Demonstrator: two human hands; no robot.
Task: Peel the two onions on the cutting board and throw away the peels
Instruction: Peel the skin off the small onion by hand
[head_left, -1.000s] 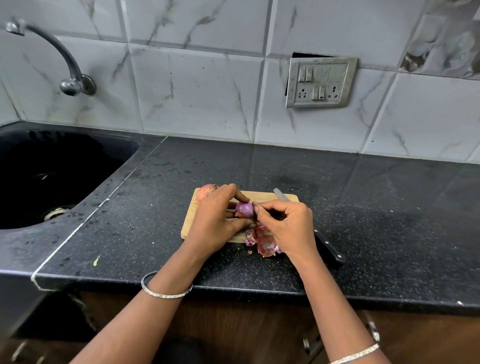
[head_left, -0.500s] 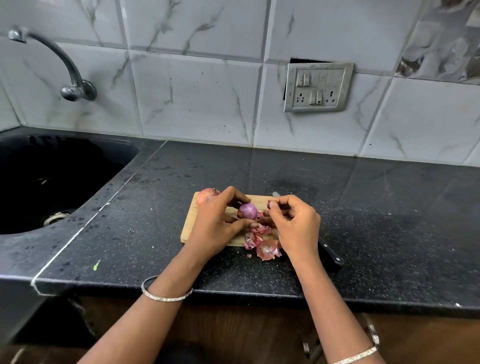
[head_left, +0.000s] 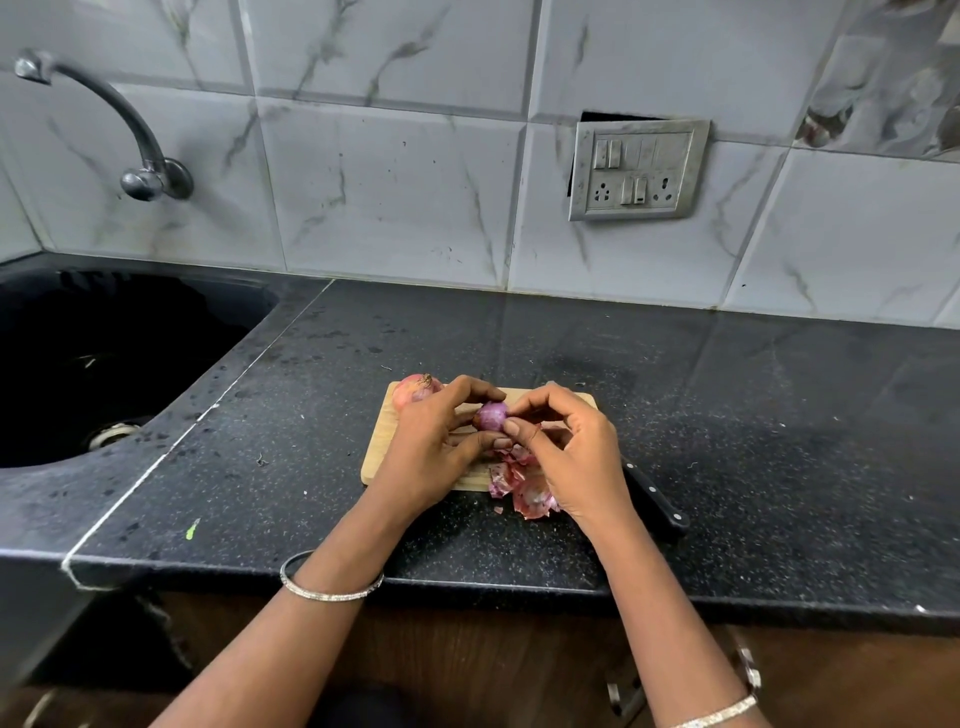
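A curved tap (head_left: 104, 119) comes off the tiled wall at far left, above a dark sink (head_left: 119, 358) set into the black speckled counter (head_left: 753, 426). A small green scrap (head_left: 192, 528) lies on the counter near its front edge. Further right, the left wrist wears a thin bangle (head_left: 332, 584). The wooden board (head_left: 378, 452) lies flat on the counter, and at its far left corner sits the skinned onion (head_left: 414, 391), its dry pinkish skin on and its root tuft up, just beside the knuckles of the left hand (head_left: 434, 447). That hand is held over the board with its fingers curled round the bare onion (head_left: 492, 415), fingertips on top and thumb underneath, so the small glossy purple bulb sits above the middle of the board. The right hand (head_left: 571, 457) meets it from the other side: its thumb and forefinger are pressed together against the bulb's right flank, the other fingers bent loosely behind them. Whether a strip of skin lies between them cannot be told. Below both hands a heap of peels (head_left: 519, 486) lies over the board's near edge and onto the counter. A black knife (head_left: 657, 501) handle shows from behind the right wrist, lying on the counter. On the wall above is a metal switch plate (head_left: 639, 169).
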